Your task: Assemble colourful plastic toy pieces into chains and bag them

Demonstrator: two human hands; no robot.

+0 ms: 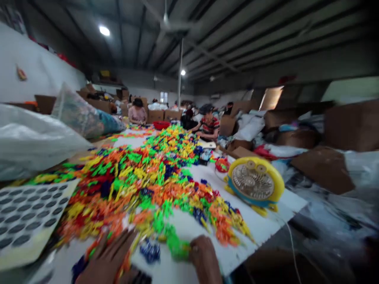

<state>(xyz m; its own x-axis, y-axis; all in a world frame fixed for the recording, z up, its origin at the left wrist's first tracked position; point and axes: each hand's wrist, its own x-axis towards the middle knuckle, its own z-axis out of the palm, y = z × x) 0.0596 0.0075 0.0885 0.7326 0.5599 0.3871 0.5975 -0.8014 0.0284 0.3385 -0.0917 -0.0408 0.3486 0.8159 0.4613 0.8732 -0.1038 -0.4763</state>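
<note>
A large heap of small plastic pieces [166, 169] in green, orange, yellow, red and blue spreads over a white table [266, 232]. At the lower left, my left hand [109, 258] lies palm down with its fingers spread over orange and yellow pieces. My right hand [204, 256] is closed at the near edge, its fingertips against a blurred green and yellow piece [177, 244]. Between my hands lies a small dark blue clump [150, 251]. Motion blur softens both hands.
A yellow fan [254, 183] stands on the right with its cord [291, 244] hanging down. A sheet with dark ovals [32, 221] and a plastic bag [35, 138] are at the left. People [209, 126] sit at the far end; boxes and bags fill the right.
</note>
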